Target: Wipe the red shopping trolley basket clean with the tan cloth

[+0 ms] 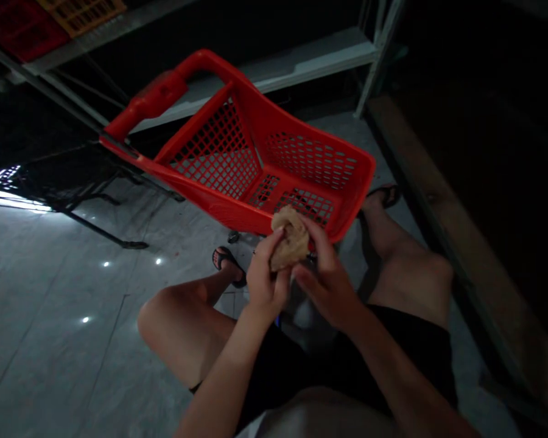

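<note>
My left hand point(261, 277) grips a tan curled piece point(293, 248); my right hand point(329, 281) touches its edge, pinching or not I cannot tell; handling looks unfinished.

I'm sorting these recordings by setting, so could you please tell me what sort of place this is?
Probably a dim shop or its stockroom, judging by the red plastic shopping cart, the pale metal shelf rack and the yellow lattice-sided plastic crate.
</note>
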Available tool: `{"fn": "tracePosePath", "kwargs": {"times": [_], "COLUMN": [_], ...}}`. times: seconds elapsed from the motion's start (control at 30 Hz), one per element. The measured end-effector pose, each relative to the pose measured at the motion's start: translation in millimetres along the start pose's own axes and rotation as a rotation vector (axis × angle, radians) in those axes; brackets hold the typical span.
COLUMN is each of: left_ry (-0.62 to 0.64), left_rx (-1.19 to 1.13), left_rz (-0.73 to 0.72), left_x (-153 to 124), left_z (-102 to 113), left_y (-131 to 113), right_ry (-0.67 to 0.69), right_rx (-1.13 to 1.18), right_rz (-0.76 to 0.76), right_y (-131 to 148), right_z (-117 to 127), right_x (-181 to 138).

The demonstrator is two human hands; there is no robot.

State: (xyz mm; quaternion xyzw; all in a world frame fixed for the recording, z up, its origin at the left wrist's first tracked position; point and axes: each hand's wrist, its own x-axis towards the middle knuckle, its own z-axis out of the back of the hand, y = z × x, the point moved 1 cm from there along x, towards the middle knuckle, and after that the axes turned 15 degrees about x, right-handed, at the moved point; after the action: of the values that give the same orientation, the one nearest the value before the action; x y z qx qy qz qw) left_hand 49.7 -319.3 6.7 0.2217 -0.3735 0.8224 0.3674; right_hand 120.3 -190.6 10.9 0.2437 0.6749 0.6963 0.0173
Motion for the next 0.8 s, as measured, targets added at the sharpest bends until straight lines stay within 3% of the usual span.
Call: {"fn": "tracePosePath", "kwargs": {"times": [0.1, 0.17, 0.27, 0.37, 0.43, 0.5, 0.57, 0.67, 0.8], "left_ry": [0.385, 0.576, 0.574, 0.603, 0.626, 0.579, 0.516, 0.471, 0.456], "left_rx": [0.009, 0.037, 0.096, 0.314, 0.458, 0.557, 0.624, 0.681, 0.710], "left_rz": [-0.294, -0.373, -0.327, -0.355, -0.377, -0.366, -0.363, -0.370, -0.350], "left_x": [24.6, 45.0, 78.9, 99.6, 102.2, 99.0, 94.5, 92.6, 97.0], "left_z": [16.3, 26.4, 32.4, 21.0, 8.6, -2.9, -12.4, -24.9, -41.0], "left_y": [-11.2, -7.9, 18.9, 56.8, 75.1, 81.9, 78.1, 64.0, 51.1], "right_ry": [-0.318, -0.576, -0.834, -0.930, -0.886, -0.756, -0.625, -0.544, -0.346], "right_rx": [0.201, 0.183, 0.033, -0.041, -0.089, -0.185, -0.294, -0.393, -0.414], "right_rz": [-0.095, -0.149, -0.175, -0.190, -0.159, -0.046, 0.097, 0.232, 0.265], "right_y": [-1.4, -8.1, -19.3, -28.7, -35.1, -42.7, -52.3, -67.7, -78.7], "right_z": [-17.8, -14.1, 10.6, 29.8, 26.9, 11.6, -9.3, -33.0, -28.7], "right_x": [-34.8, -47.5, -53.2, -50.4, -45.9, -38.4, -26.9, -2.3, 30.0]}}
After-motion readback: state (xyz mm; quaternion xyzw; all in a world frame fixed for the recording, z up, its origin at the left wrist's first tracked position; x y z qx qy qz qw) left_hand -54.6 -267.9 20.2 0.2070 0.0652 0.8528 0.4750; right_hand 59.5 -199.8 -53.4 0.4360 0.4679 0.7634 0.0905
